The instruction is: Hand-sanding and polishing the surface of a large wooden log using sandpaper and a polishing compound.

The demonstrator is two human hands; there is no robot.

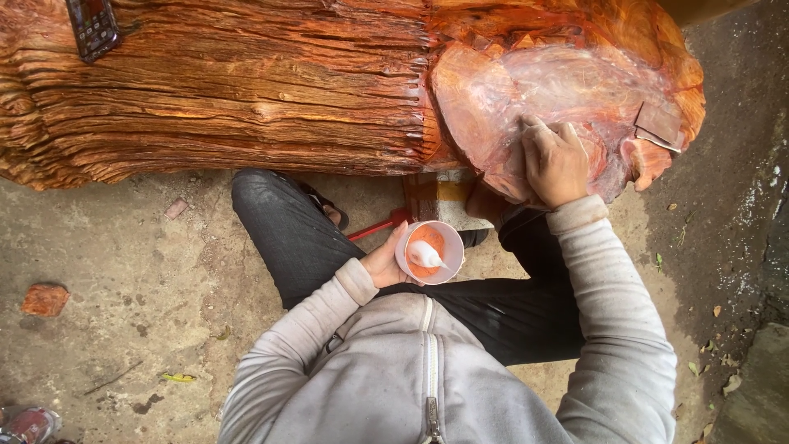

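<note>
– How are the hands placed?

– The right hand [555,161] reaches forward with the sleeve stretched out, knuckles up, fingers curled close together and pressed flat on the pale, smoothed face [526,90] of the big reddish log [246,90]. Whether anything sits under the palm, I cannot tell. The left hand [383,261] stays near the lap, elbow bent, fingers wrapped round a small white cup [430,252] with orange contents and a white lump in it.

– Where does the cup sit against the log?

– Below it, just under the lower edge, above the person's dark trousers [288,238].

– And the edges, the open room?

– The log's smoothed end curves away to the right, where a flat grey scraper-like piece [657,126] lies near the rim. A dark phone [93,26] rests on the rough bark, far left. Bare concrete ground [123,279] spreads out left of the knee, with a reddish brick chip [45,299] well apart; right of the log lies darker ground with scattered leaves
</note>
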